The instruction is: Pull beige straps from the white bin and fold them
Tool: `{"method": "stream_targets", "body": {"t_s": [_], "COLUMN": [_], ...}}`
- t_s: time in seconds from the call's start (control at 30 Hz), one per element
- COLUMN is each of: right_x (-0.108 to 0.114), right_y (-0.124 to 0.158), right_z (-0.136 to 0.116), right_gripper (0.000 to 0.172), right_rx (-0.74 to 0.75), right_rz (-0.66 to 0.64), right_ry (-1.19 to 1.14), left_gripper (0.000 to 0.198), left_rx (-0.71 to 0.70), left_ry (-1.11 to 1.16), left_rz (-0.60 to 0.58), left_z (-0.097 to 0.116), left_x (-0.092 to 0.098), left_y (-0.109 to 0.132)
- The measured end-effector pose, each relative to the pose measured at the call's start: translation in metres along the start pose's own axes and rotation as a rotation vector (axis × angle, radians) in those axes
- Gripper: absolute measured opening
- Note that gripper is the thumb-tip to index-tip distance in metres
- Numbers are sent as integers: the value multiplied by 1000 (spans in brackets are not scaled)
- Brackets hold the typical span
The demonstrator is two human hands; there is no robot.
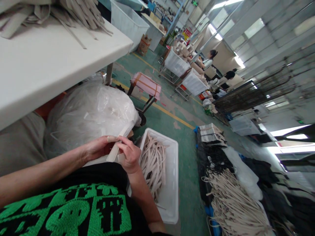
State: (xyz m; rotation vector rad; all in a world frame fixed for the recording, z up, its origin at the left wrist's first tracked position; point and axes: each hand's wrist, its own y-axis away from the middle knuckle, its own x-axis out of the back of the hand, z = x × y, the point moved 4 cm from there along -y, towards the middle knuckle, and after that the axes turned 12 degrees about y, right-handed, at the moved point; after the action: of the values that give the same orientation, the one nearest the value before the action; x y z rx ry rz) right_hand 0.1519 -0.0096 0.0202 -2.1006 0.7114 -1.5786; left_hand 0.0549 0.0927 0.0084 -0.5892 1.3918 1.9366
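In front of my body both hands meet on a pale beige fabric strip (113,152). My left hand (99,147) pinches it from the left, and a light wrap goes round one of its fingers. From the right, my right hand (130,154) closes its fingers over the same strip. The strip's lower end hangs free below the fingers, and its upper part crosses in front of clear plastic. Just right of my right hand stands a white plastic bin (172,183) holding a tangle of similar beige strips (153,164).
A white table (61,62) with a pile of strips (81,14) is at upper left. Under it lies a bulging plastic bag (98,108). A pink-topped stool (146,85) stands ahead. More strips (231,203) lie heaped at right. People work beside white carts (177,62) farther off.
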Motion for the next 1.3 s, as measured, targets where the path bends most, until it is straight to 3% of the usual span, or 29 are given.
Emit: {"method": "stream_targets", "body": {"t_s": [0.23,0.37,0.43,0.5,0.6,0.67,0.77,0.93,1.03,1.1,1.2,1.3], "right_x": [12,38,49,53,49,42,28,7,0,-4,-12,-24], "right_y": [-18,-20,-14,-4,21,41,67,101,102,88,53,13], "right_z": [-7,-13,-13,-12,-9,-3,11,36,45,45,36,21], "right_gripper": [22,23,30,40,54,54,45,35,38,42,49,51], "right_rx": [-25,-207,-307,-392,-526,-611,-689,-793,-816,-804,-811,-819], "right_rz": [75,67,-39,-263,-662,-851,-960,-1049,-1024,-933,-736,-560], "right_ry": [-78,-231,-372,-561,-818,-870,-780,-672,-662,-677,-749,-853], "left_gripper": [31,53,52,43,25,19,18,26,23,18,10,21], "left_rx": [-126,-6,68,78,8,-69,-224,-432,-597,-687,-669,-595], "left_ry": [56,38,75,122,200,252,326,430,417,343,177,2], "left_rz": [-32,-69,-77,-28,102,165,225,223,237,217,157,113], "left_z": [2,-5,-8,-5,8,22,53,109,126,124,102,73], "left_x": [2,3,2,2,4,6,11,21,28,28,23,22], "left_y": [-2,-7,-8,-11,-17,-21,-22,-9,5,12,16,17]}}
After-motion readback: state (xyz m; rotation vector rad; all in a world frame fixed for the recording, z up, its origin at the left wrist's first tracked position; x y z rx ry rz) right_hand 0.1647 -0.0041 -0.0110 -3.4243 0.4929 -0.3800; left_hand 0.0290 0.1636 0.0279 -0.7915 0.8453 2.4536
